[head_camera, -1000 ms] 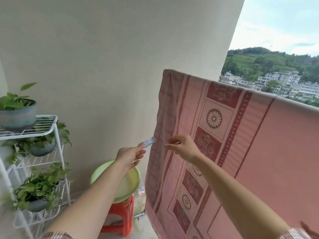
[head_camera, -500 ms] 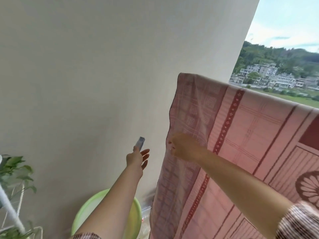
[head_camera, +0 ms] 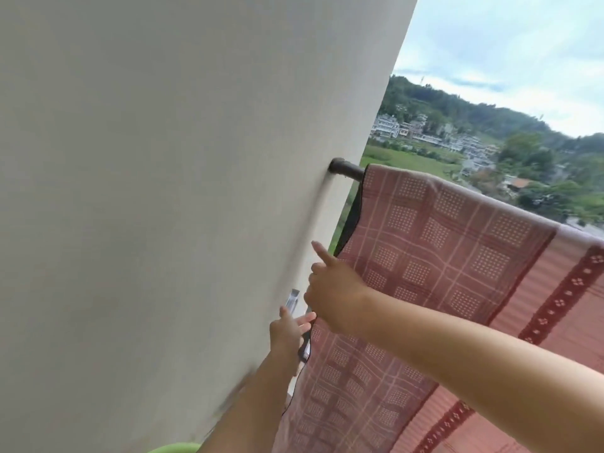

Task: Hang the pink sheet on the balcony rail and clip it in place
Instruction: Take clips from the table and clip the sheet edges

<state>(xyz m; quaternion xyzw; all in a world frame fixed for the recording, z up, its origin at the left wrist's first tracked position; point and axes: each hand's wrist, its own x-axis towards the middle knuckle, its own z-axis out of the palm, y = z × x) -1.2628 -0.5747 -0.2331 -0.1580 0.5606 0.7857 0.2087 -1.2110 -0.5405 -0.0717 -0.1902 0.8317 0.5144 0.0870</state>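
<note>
Where the dark rail leaves the pale wall, the pink sheet is draped over it, its top edge running down to the right. Its left edge is gripped by the right hand, forefinger raised. Just left, a silvery clip is pinched upright by the left hand.

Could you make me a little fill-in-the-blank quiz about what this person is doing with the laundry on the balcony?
1. The pink patterned sheet is draped over a dark round ____ that runs into the wall.
2. The small silvery metal clip is held in the person's ____ hand.
3. The right hand rests at the sheet's ____ edge, the one nearest the plain beige wall.
4. No clip is yet fixed on the ____.

Missing words: rail; left; left; sheet
</note>
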